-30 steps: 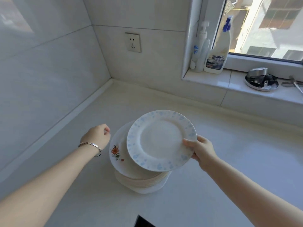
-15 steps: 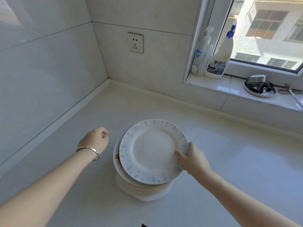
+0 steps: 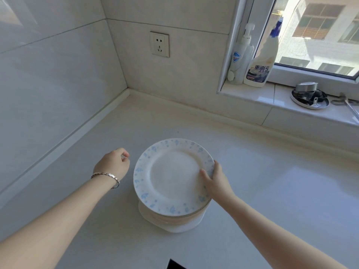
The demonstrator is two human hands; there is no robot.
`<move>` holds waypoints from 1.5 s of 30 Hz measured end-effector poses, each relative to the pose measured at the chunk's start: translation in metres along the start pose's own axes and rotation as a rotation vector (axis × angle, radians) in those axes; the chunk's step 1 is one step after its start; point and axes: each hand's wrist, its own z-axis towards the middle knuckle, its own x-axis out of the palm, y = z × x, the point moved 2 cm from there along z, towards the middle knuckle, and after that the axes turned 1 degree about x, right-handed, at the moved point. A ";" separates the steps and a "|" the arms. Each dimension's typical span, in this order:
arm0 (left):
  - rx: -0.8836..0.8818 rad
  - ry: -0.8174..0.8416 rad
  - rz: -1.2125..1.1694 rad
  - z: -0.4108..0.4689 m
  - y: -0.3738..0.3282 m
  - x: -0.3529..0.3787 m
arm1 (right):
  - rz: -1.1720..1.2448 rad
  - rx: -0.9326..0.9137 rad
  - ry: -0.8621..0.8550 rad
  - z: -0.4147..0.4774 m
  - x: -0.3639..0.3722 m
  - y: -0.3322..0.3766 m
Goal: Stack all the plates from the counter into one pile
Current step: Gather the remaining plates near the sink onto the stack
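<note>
Head view: right hand (image 3: 217,181) grips round, glossy blue-speckled plate (image 3: 171,175).

The pile of plates (image 3: 171,220) stands on the worktop (image 3: 272,191), with the top plate (image 3: 172,175) lying on it. The left hand (image 3: 113,164) is just left of the pile; the right hand (image 3: 215,181) touches the top plate's right rim. Behind, on the windowsill (image 3: 252,95), two bottles (image 3: 250,61) stand side by side, with a round dish (image 3: 309,98) to their right.

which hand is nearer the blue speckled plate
Right. The right hand grips the blue speckled plate at its right rim, atop the pile; the left hand is curled just off its left edge, not touching.
</note>
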 end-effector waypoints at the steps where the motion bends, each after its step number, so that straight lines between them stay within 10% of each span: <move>1: 0.005 -0.002 0.005 -0.001 0.000 -0.001 | 0.005 -0.003 0.002 0.001 0.000 0.001; 11: 0.298 -0.060 0.010 -0.026 -0.083 0.010 | -0.014 0.023 -0.004 -0.010 -0.040 -0.029; 19: 0.580 0.414 0.099 -0.088 -0.215 0.108 | -0.485 0.331 0.197 -0.036 -0.147 -0.135; 27: 0.717 0.668 0.234 -0.185 -0.322 0.230 | -0.409 0.514 0.027 -0.120 -0.280 -0.263; 39: 0.138 1.090 -0.174 -0.382 -0.460 0.423 | -0.224 0.607 -0.275 -0.212 -0.456 -0.436; 45: -0.048 0.813 -0.292 -0.411 -0.471 0.435 | -0.159 0.639 -0.295 -0.225 -0.484 -0.472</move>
